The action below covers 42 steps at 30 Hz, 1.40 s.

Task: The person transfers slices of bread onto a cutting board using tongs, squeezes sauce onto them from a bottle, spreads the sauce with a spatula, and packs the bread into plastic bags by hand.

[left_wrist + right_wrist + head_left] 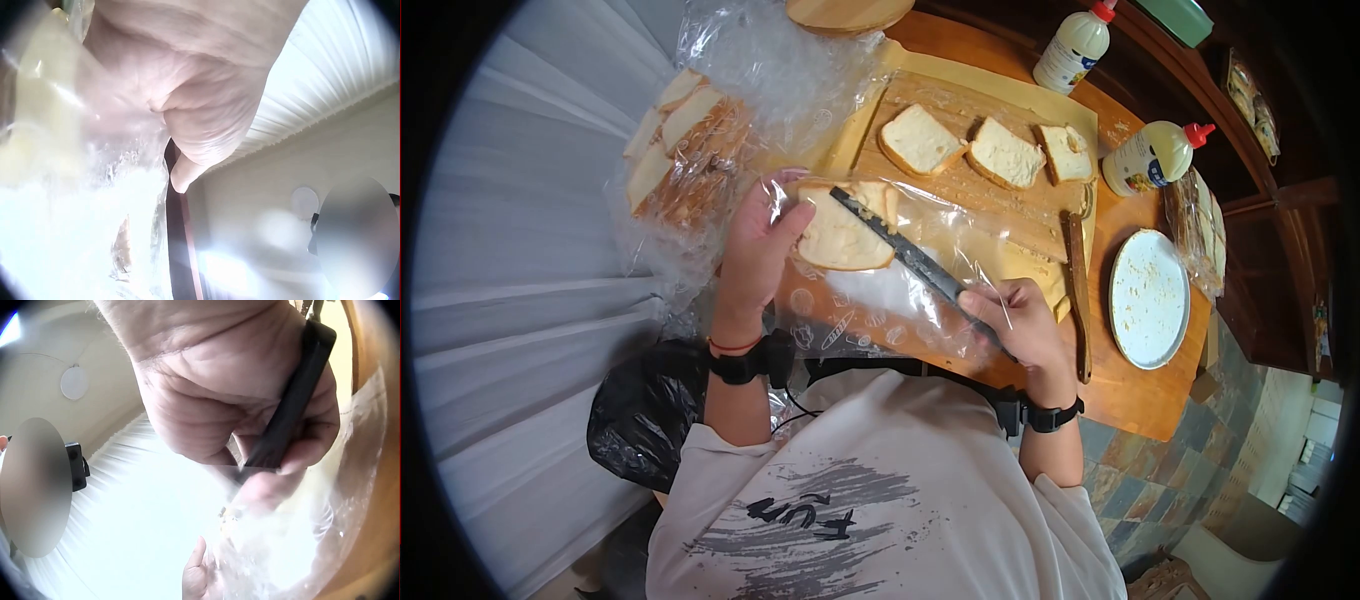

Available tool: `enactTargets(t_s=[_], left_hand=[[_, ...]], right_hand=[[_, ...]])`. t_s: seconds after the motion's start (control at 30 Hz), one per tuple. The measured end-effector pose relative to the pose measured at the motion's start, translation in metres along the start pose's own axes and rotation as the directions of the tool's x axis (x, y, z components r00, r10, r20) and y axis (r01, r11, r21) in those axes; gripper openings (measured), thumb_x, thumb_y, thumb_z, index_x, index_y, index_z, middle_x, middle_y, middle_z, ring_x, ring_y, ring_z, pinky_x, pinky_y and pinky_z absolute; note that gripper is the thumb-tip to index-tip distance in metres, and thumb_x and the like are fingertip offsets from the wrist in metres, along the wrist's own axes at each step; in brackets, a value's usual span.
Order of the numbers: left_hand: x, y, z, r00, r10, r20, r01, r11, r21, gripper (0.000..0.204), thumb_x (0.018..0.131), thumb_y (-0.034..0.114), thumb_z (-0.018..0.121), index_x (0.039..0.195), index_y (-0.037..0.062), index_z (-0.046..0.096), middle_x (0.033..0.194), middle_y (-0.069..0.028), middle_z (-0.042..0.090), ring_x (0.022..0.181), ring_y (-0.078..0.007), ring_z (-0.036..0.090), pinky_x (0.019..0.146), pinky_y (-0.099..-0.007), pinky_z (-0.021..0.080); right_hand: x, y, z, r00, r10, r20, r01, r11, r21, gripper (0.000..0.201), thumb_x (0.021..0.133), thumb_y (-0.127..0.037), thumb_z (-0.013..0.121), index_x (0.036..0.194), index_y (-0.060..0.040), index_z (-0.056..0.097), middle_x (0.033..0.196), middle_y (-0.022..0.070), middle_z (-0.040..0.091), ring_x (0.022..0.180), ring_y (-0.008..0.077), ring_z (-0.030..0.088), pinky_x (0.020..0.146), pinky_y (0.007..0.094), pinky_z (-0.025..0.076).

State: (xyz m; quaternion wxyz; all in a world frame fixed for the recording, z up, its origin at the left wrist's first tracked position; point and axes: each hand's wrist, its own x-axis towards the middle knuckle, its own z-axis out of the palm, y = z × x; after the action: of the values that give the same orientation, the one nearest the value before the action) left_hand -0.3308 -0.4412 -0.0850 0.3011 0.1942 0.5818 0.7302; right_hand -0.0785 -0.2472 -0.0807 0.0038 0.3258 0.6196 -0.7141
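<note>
In the head view, my left hand [758,245] grips a clear printed plastic bag [830,315] with its thumb over bread slices [840,238] inside. The left wrist view shows that palm [200,81] against the clear film [125,156]. My right hand [1025,325] holds a long black tool [920,262] slanting into the bag, its far end over the bread. Curled fingers wrap its black handle [290,403] in the right wrist view, where the right hand [212,381] has bag film [287,537] beside it. Whether the tool is a knife or tongs, I cannot tell.
Beyond the bag, three bread slices [1007,153] lie on a wooden board [940,215]. Bagged bread [690,150] is on the left. Two bottles [1145,160], a white plate [1150,300] and a wooden-handled utensil [1080,290] are on the right.
</note>
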Motion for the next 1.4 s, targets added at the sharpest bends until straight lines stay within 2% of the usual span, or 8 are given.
enactTargets(t_s=[0.2, 0.33, 0.4, 0.53, 0.73, 0.93, 1.03, 1.4], left_hand=[[-0.001, 0.001, -0.005, 0.997, -0.014, 0.082, 0.012, 1.0, 0.028, 0.025, 0.105, 0.005, 0.06, 0.13, 0.0008, 0.061, 0.103, -0.0017, 0.069, 0.086, -0.0054, 0.063, 0.079, -0.02, 0.051], [0.011, -0.009, -0.017, 1.0, 0.006, 0.012, -0.008, 0.996, 0.093, 0.021, 0.109, 0.015, 0.056, 0.121, 0.0003, 0.066, 0.104, -0.0038, 0.071, 0.089, -0.0085, 0.066, 0.085, -0.0231, 0.052], [0.01, 0.0, -0.009, 0.991, -0.049, 0.123, 0.051, 0.999, -0.015, 0.027, 0.111, 0.022, 0.053, 0.115, 0.0006, 0.069, 0.105, -0.0037, 0.071, 0.094, -0.0104, 0.066, 0.088, -0.0248, 0.051], [0.009, -0.005, -0.006, 0.997, 0.064, 0.047, -0.066, 0.997, 0.039, 0.023, 0.109, 0.018, 0.056, 0.116, 0.0004, 0.069, 0.106, -0.0035, 0.072, 0.097, -0.0106, 0.066, 0.087, -0.0246, 0.053], [0.003, 0.002, 0.004, 0.986, -0.01, 0.169, 0.033, 0.99, -0.136, 0.025, 0.1, 0.003, 0.066, 0.126, 0.0002, 0.064, 0.112, -0.0067, 0.073, 0.099, -0.011, 0.068, 0.087, -0.0245, 0.055], [0.0, 0.006, 0.014, 0.986, -0.009, 0.168, 0.013, 1.0, -0.026, 0.034, 0.096, -0.001, 0.068, 0.129, 0.0009, 0.063, 0.116, -0.0083, 0.073, 0.102, -0.0126, 0.07, 0.087, -0.0251, 0.058], [-0.001, 0.0, 0.007, 0.97, -0.115, 0.213, 0.105, 0.993, 0.062, 0.035, 0.096, 0.003, 0.071, 0.129, 0.0014, 0.064, 0.113, -0.0068, 0.074, 0.094, -0.012, 0.071, 0.078, -0.0259, 0.059], [0.006, -0.008, -0.011, 0.977, -0.182, 0.114, 0.157, 0.967, 0.198, 0.032, 0.098, 0.013, 0.071, 0.128, 0.0037, 0.066, 0.104, -0.0018, 0.075, 0.084, -0.0075, 0.069, 0.067, -0.0233, 0.055]], right_hand=[[-0.005, -0.003, -0.013, 0.998, -0.002, 0.065, 0.006, 0.998, -0.055, 0.032, 0.097, -0.026, 0.077, 0.077, -0.0012, 0.074, 0.058, -0.0022, 0.058, 0.051, 0.005, 0.05, 0.047, 0.0243, 0.034], [-0.005, 0.004, -0.017, 0.997, -0.04, 0.072, 0.044, 0.997, -0.056, 0.031, 0.096, -0.026, 0.078, 0.077, -0.002, 0.074, 0.058, -0.0027, 0.058, 0.051, 0.0054, 0.051, 0.047, 0.0237, 0.035], [-0.006, 0.001, -0.014, 0.995, -0.077, 0.069, 0.082, 0.993, -0.086, 0.034, 0.096, -0.025, 0.078, 0.073, -0.0015, 0.072, 0.057, -0.0034, 0.054, 0.05, 0.0054, 0.045, 0.047, 0.0257, 0.031], [-0.004, 0.004, -0.013, 0.995, -0.06, 0.078, 0.064, 0.997, -0.051, 0.033, 0.097, -0.024, 0.078, 0.073, -0.0021, 0.071, 0.057, -0.0037, 0.053, 0.051, 0.0051, 0.045, 0.047, 0.0251, 0.031], [-0.002, 0.003, -0.006, 0.995, -0.016, 0.098, 0.009, 0.998, 0.069, 0.029, 0.098, -0.022, 0.075, 0.077, -0.0021, 0.072, 0.059, -0.0025, 0.057, 0.05, 0.0055, 0.047, 0.047, 0.0235, 0.033], [-0.002, -0.002, 0.001, 0.999, 0.007, 0.054, -0.016, 0.987, 0.162, 0.025, 0.097, -0.023, 0.075, 0.088, 0.0, 0.077, 0.066, 0.0015, 0.065, 0.053, 0.0076, 0.056, 0.049, 0.0215, 0.041], [-0.001, -0.001, 0.0, 0.998, -0.012, 0.056, 0.003, 0.986, 0.164, 0.026, 0.098, -0.024, 0.075, 0.091, 0.0011, 0.078, 0.066, 0.0013, 0.065, 0.054, 0.0069, 0.055, 0.049, 0.0217, 0.041], [-0.009, 0.001, -0.037, 1.0, -0.009, -0.014, 0.007, 0.985, -0.173, 0.03, 0.099, -0.027, 0.073, 0.092, 0.0018, 0.077, 0.065, -0.0024, 0.059, 0.058, 0.0061, 0.052, 0.054, 0.0244, 0.044]])
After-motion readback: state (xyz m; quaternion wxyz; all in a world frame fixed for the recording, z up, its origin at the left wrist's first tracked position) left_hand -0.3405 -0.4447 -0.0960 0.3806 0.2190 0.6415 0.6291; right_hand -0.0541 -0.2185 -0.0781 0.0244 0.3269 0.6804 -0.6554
